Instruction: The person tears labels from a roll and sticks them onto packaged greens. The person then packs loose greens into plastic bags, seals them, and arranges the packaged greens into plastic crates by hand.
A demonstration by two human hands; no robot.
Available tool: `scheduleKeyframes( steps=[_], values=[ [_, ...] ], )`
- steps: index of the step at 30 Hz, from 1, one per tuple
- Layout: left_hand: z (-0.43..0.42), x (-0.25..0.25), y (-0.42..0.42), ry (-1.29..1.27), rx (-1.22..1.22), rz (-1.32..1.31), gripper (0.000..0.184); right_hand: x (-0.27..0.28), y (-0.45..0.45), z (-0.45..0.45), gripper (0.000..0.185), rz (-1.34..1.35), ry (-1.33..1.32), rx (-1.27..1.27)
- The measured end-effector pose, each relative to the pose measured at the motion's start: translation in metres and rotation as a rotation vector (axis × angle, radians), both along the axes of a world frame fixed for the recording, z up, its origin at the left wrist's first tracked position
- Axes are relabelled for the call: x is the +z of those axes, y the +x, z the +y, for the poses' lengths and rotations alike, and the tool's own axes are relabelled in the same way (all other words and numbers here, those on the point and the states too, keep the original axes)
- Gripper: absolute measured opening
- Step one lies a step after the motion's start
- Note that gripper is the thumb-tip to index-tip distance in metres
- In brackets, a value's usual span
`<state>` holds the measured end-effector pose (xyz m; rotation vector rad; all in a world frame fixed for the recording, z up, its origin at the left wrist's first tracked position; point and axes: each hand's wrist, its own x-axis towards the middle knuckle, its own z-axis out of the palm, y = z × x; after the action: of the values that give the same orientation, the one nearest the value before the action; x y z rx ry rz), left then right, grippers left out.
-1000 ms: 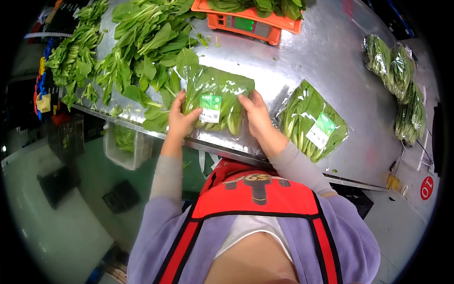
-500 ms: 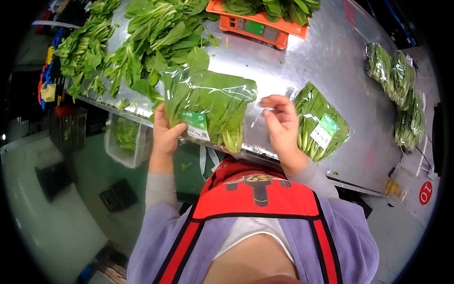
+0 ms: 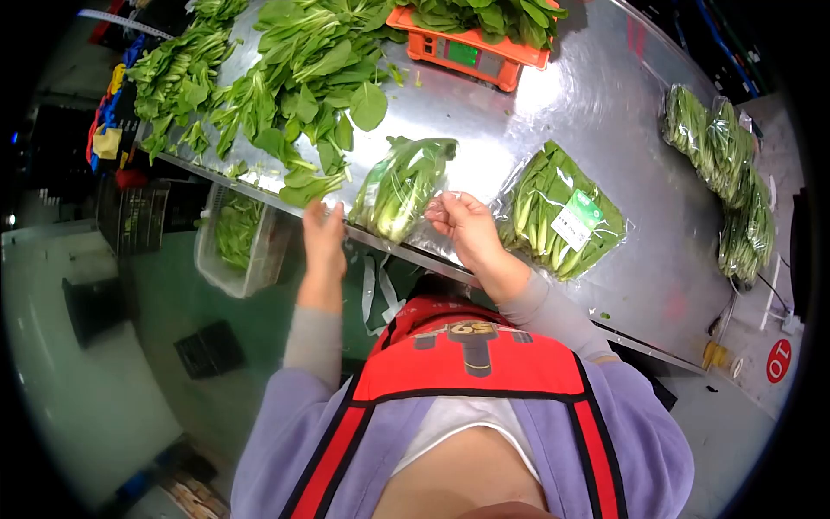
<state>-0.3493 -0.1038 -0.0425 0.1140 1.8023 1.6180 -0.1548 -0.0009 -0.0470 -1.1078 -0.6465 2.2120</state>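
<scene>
A clear plastic bag of leafy greens [image 3: 399, 186] lies near the table's front edge, pale stems showing and no label in sight. At its right side, the fingertips of my right hand [image 3: 471, 227] pinch the loose plastic. My left hand [image 3: 323, 246] is just off the bag's left side, slightly blurred, fingers apart and holding nothing. To the right of my right hand rests a second bagged bunch of greens [image 3: 540, 203], with a green and white label [image 3: 577, 220] on its plastic.
Loose greens [image 3: 303, 73] are heaped at the back left of the metal table [image 3: 635, 285]. An orange scale [image 3: 462, 54] bearing greens stands at the back. Several bagged bunches [image 3: 726, 164] lie at the far right. A clear bin [image 3: 207, 246] sits below the left edge.
The labelled bag that my left hand held up is down on the table, its label out of sight. My left hand has let go. My right hand has moved left onto the plastic.
</scene>
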Motion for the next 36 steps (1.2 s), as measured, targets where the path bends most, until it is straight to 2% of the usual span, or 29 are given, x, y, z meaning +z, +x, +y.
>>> scheduleKeyframes(
  steps=[2,4,5,7,8,10,11,13,14,18,20,21,22,23,24,27,29,30,31,33,36],
  values=[
    [-0.032,-0.028,0.029,-0.012,0.017,-0.262,0.056,-0.012,0.002,-0.006,0.015,-0.032,0.029,-0.012],
    [-0.046,-0.016,0.058,-0.037,-0.085,-0.660,0.069,-0.008,0.005,-0.011,0.015,-0.090,0.082,-0.023],
    [-0.044,-0.013,0.064,0.091,-0.181,-0.909,0.058,-0.008,0.006,-0.013,0.015,-0.089,0.083,-0.016],
    [-0.030,0.000,0.077,0.079,-0.273,-0.987,0.058,-0.007,0.008,-0.016,0.013,-0.118,0.125,-0.015],
    [-0.023,-0.005,0.079,0.089,-0.267,-0.986,0.058,-0.011,0.009,-0.018,0.013,-0.118,0.131,-0.006],
    [-0.014,-0.019,0.082,0.193,-0.320,-0.898,0.054,-0.018,0.012,-0.024,0.013,-0.306,0.363,0.176],
    [-0.013,-0.022,0.084,0.195,-0.319,-0.897,0.054,-0.017,0.014,-0.027,0.013,-0.305,0.364,0.178],
    [-0.012,-0.025,0.088,0.135,-0.294,-0.837,0.049,-0.009,0.018,-0.033,0.013,-0.050,0.042,0.186],
    [-0.015,-0.029,0.090,0.136,-0.296,-0.836,0.049,-0.009,0.017,-0.035,0.013,-0.116,-0.002,0.219],
    [-0.027,-0.038,0.095,-0.028,-0.476,-0.779,0.036,-0.037,0.024,-0.044,0.013,-0.186,0.064,0.287],
    [-0.028,-0.033,0.094,-0.088,-0.535,-0.731,0.034,-0.062,0.026,-0.045,0.015,-0.362,0.457,0.353],
    [-0.028,-0.025,0.091,0.027,-0.447,-0.808,0.032,-0.071,0.028,-0.044,0.015,-0.362,0.458,0.352],
    [-0.028,-0.020,0.087,0.142,-0.355,-0.881,0.032,-0.077,0.029,-0.043,0.016,-0.440,0.707,0.369],
    [-0.026,-0.010,0.077,0.323,-0.254,-1.036,0.031,-0.077,0.032,-0.040,0.016,-0.472,0.832,0.377],
    [-0.026,0.005,0.065,0.431,-0.186,-1.013,0.032,-0.077,0.035,-0.037,0.017,-0.507,0.957,0.377],
    [-0.026,0.019,0.003,0.595,-0.260,-0.860,0.035,-0.060,0.033,-0.029,0.018,-0.573,0.847,0.238],
    [-0.017,0.027,-0.041,0.519,-0.268,-0.770,0.035,-0.044,0.030,-0.024,0.015,-0.670,1.058,0.234],
    [-0.009,0.031,-0.061,0.485,-0.282,-0.745,0.036,-0.019,0.025,-0.023,0.016,-0.680,1.144,0.283],
    [0.001,0.034,-0.082,0.478,-0.325,-0.784,0.037,-0.014,0.019,-0.016,0.016,-0.679,1.154,0.270],
    [0.026,0.049,-0.122,0.438,-0.439,-0.771,0.037,-0.005,0.000,0.008,0.018,-0.933,1.264,0.391],
    [0.055,0.087,-0.162,0.526,-0.532,-0.620,0.038,0.038,-0.006,0.076,0.018,-1.241,1.419,0.270]
  ],
)
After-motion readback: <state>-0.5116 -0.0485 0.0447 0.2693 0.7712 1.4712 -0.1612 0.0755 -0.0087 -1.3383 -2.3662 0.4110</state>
